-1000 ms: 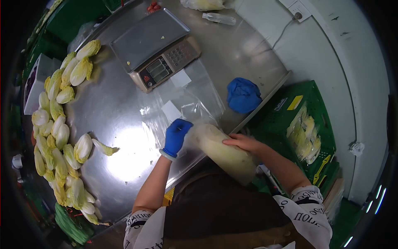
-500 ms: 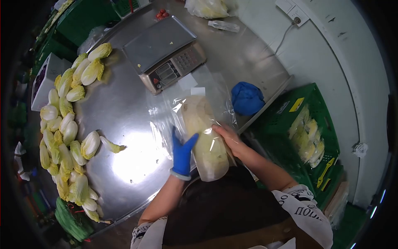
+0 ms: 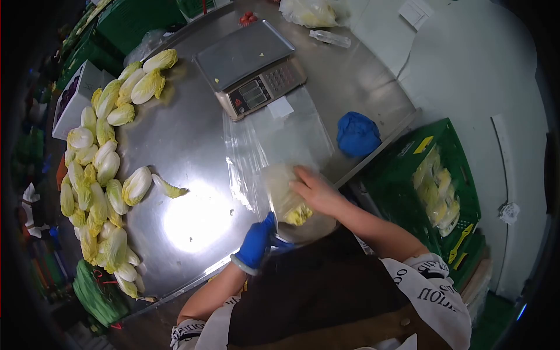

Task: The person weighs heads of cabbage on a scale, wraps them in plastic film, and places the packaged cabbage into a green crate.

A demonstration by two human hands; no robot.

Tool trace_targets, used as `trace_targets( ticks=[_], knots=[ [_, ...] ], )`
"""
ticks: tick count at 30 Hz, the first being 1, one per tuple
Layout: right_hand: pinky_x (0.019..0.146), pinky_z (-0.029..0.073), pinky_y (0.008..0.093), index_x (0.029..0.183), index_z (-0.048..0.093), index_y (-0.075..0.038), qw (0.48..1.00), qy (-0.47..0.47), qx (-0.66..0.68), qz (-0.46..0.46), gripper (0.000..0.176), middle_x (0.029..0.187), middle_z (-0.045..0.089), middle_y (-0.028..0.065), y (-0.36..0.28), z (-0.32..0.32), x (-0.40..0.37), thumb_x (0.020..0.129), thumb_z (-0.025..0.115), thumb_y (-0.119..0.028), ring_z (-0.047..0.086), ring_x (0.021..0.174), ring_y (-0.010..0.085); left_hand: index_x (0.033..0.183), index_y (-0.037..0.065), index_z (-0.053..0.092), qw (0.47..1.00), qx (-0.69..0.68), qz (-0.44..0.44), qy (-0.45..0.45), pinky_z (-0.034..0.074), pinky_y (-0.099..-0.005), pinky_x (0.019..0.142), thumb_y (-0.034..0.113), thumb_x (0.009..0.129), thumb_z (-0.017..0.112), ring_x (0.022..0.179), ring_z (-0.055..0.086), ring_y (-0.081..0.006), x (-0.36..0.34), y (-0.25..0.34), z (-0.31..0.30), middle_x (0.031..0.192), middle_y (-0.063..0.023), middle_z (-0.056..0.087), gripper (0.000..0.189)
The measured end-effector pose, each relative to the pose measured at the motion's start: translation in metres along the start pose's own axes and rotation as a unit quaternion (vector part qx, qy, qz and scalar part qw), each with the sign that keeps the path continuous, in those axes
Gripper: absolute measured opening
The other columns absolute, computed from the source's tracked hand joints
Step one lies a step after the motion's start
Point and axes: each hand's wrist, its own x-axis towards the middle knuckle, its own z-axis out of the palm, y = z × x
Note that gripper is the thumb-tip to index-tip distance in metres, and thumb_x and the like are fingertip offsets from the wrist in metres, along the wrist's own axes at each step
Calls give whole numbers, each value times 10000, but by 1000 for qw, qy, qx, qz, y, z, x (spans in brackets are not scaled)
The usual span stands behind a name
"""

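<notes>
A clear plastic bag (image 3: 280,189) lies at the front edge of the metal table, close to my apron. Inside it, yellow leaves of a baby Chinese cabbage (image 3: 298,214) show through the film. My left hand (image 3: 255,244), in a blue glove, is closed on the bag's near left corner, its fingers partly under the film. My bare right hand (image 3: 318,191) curls over the upper right part of the bag, fingertips pressed on the plastic. Just beyond, a stack of flat clear bags (image 3: 280,137) reaches toward the scale.
A digital scale (image 3: 251,67) stands at the back. Several baby Chinese cabbages (image 3: 96,186) are piled along the left, with one cabbage (image 3: 137,186) and a loose leaf (image 3: 169,186) apart. A blue bundle (image 3: 357,134) sits near the right edge; beyond is a green crate (image 3: 461,151) of bagged cabbages.
The bag now looks shorter and sits closer to me. My left hand moved down to its near corner and closed; my right hand moved over its top. The view shifted slightly.
</notes>
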Motion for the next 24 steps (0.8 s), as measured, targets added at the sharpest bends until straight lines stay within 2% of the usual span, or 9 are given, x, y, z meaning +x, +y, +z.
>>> trace_targets(
  ticks=[3,8,12,15,17,18,20,21,24],
  knots=[
    [1006,355,407,1226,472,63,987,-72,-132,-65,502,1234,504,250,-59,-11,-13,903,529,-318,464,1173,389,953,-41,578,988,-150,-37,-25,524,-315,757,346,979,416,771,638,-231,9,3,-13,864,-139,634,421],
    [639,496,354,820,617,-52,902,124,-285,-299,179,786,613,111,-92,6,-42,796,629,-229,618,773,252,1094,-72,533,986,-138,21,-89,525,-375,756,301,978,385,880,638,-300,21,3,-45,994,-207,628,418],
    [621,493,335,739,625,-72,895,-49,-392,-206,86,798,643,58,-75,16,-39,730,581,-146,633,739,224,1086,-80,529,980,-149,19,-133,528,-378,757,267,981,379,881,635,-310,23,2,-60,971,-214,626,393],
    [706,515,368,868,642,-38,809,312,-379,-323,109,823,643,73,-122,-78,-94,772,594,-24,637,836,210,1046,-73,539,966,-223,19,-127,517,-388,750,279,970,398,838,639,-340,22,6,-64,940,-228,629,387],
    [690,548,351,965,612,-4,854,418,86,-298,128,881,660,105,-137,-97,-113,853,556,-31,650,737,226,1033,-62,545,970,-218,29,-106,515,-396,753,283,963,413,851,637,-331,9,18,-57,944,-212,633,376],
    [638,556,320,981,608,-1,820,448,26,-356,129,898,663,121,-142,-118,-106,883,540,-51,653,657,248,1030,-57,548,970,-217,40,-104,514,-395,752,283,962,415,852,637,-327,10,17,-56,942,-207,635,371],
    [655,537,320,1007,607,-8,774,398,-339,-358,153,898,658,137,-87,-138,-70,873,570,-72,654,704,282,1023,-47,553,970,-212,61,-101,513,-393,749,281,960,419,853,638,-320,12,13,-54,939,-199,639,361],
    [734,510,333,1040,632,-30,803,229,-549,-24,208,906,653,138,-93,-125,-51,844,617,-99,639,796,296,1020,-45,557,970,-212,64,-96,513,-390,746,283,959,421,849,639,-316,11,12,-51,935,-198,641,361],
    [847,470,347,1007,665,-27,878,160,-332,-306,208,956,661,118,-16,-81,9,815,642,-103,620,901,244,1009,-39,567,968,-212,80,-106,510,-384,737,288,955,429,837,642,-306,12,12,-41,924,-194,646,359]
  ],
)
